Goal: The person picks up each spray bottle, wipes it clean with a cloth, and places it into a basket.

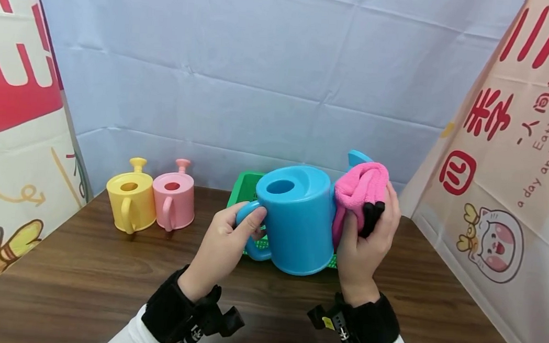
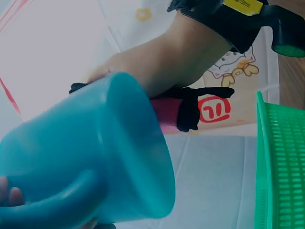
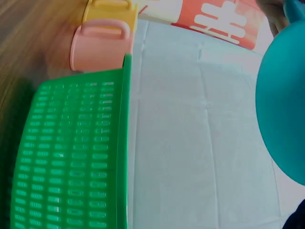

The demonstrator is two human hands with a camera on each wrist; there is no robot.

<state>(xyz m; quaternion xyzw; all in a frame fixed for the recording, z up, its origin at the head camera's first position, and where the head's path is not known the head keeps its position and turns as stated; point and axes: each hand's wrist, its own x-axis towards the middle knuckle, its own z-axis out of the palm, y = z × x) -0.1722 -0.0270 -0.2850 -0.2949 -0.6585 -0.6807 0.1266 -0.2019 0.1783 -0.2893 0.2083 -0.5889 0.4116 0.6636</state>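
A blue watering can [image 1: 299, 225] is held up in front of the green basket, slightly tilted. My left hand [image 1: 225, 242] grips its handle, thumb on top. On the can's spout side, my right hand [image 1: 369, 245] holds a pink cloth [image 1: 360, 187] with black trim against the can. The blue spout tip [image 1: 357, 158] pokes out above the cloth. In the left wrist view the can [image 2: 90, 148] fills the left, with the pink cloth [image 2: 167, 112] partly hidden behind it. The right wrist view shows only part of the can [image 3: 286, 105].
A yellow watering can [image 1: 131, 204] and a pink one [image 1: 173, 202] stand side by side at the left of the wooden table [image 1: 85, 265]. The green basket [image 1: 242, 188] sits behind the blue can, mostly hidden in the head view. Printed cloth hangs on both sides.
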